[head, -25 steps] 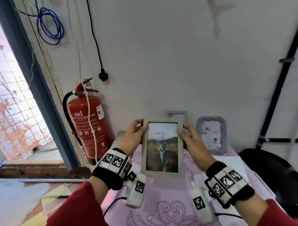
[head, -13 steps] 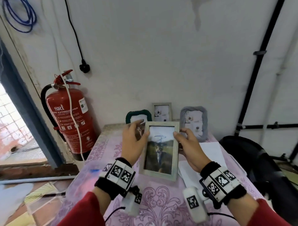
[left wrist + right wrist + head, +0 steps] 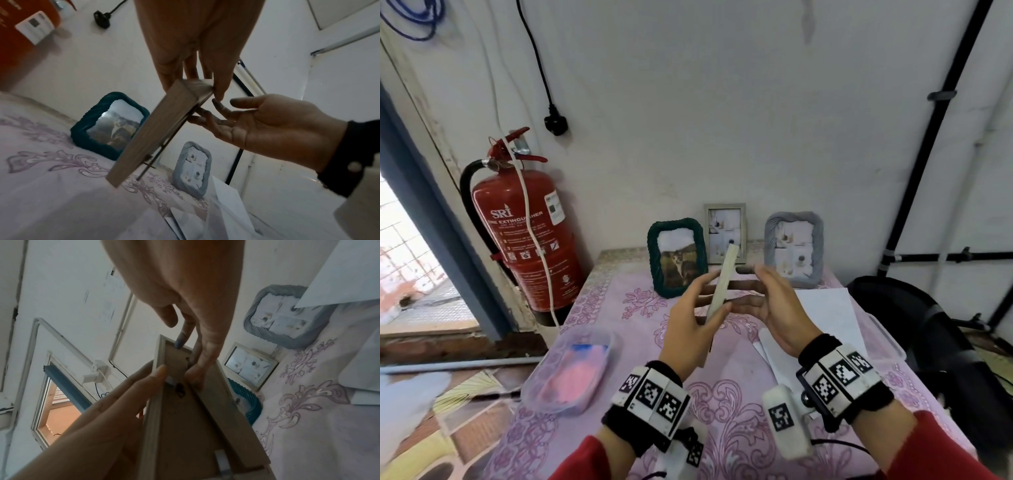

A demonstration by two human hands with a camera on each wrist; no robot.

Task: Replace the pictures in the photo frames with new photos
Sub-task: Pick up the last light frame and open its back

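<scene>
A pale wooden photo frame (image 3: pixel 722 281) hangs edge-on above the table, its picture side hidden. My left hand (image 3: pixel 697 306) pinches its long edge between thumb and fingers. In the left wrist view those fingers grip the top end of the frame (image 3: pixel 152 134). My right hand (image 3: pixel 770 301) is spread flat behind it. The right wrist view shows the frame's brown back (image 3: pixel 179 426) with my right fingertips (image 3: pixel 195 376) touching it by the stand. At the wall stand a green frame (image 3: pixel 676 257), a small silver frame (image 3: pixel 725 229) and a grey frame (image 3: pixel 794 248).
White sheets (image 3: pixel 825 308) lie on the pink patterned tablecloth (image 3: pixel 722 394) at the right. A clear plastic box (image 3: pixel 571 370) with pink and blue contents sits at the table's left edge. A red fire extinguisher (image 3: pixel 527 233) stands left, a black chair (image 3: pixel 914 325) right.
The frame faced me with its picture showing, one hand on each side. It has turned edge-on, back toward the right hand, which has left the side and lies flat behind it.
</scene>
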